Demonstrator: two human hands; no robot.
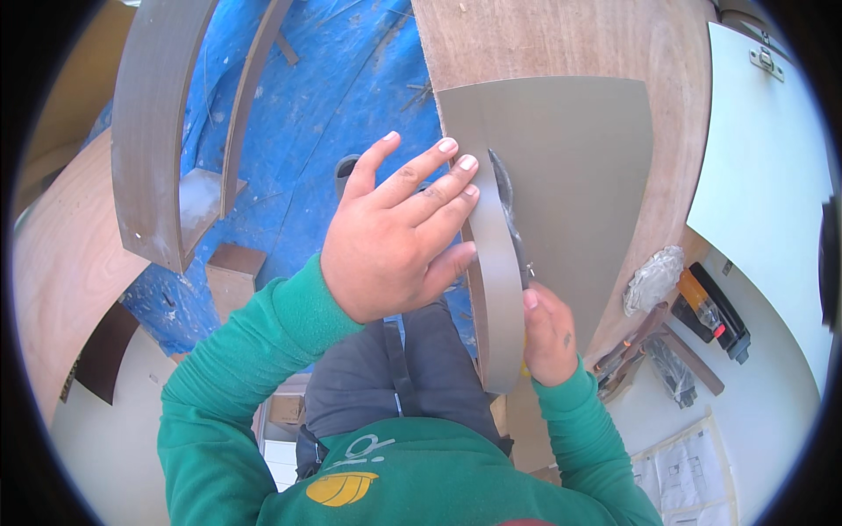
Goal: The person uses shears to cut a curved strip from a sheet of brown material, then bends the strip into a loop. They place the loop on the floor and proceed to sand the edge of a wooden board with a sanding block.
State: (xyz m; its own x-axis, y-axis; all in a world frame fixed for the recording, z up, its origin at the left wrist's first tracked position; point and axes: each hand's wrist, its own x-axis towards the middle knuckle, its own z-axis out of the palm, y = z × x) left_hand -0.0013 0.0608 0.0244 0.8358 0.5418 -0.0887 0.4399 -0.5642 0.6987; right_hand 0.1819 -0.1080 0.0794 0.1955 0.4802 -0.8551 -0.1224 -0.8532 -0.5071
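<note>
A thin grey-brown laminate sheet (574, 167) lies on a wooden board. Along its left side a narrow strip (500, 316) is partly split off and bends toward me. Between strip and sheet sit the long dark blades of a pair of snips (509, 202), with a small pivot bolt showing. My right hand (551, 337) is closed round the handles, which are mostly hidden under the fingers; a speck of yellow shows beside them. My left hand (399, 232) is flat with fingers stretched out, its fingertips resting on the strip next to the blades.
Curved wooden panels (153, 123) stand at the left on a blue tarp (307, 114). A small wooden block (235, 267) is near them. On the right are a crumpled plastic bundle (653, 279), an orange-and-clear bottle (702, 302), hand tools, a paper drawing (688, 469) and a white hinged panel (763, 149).
</note>
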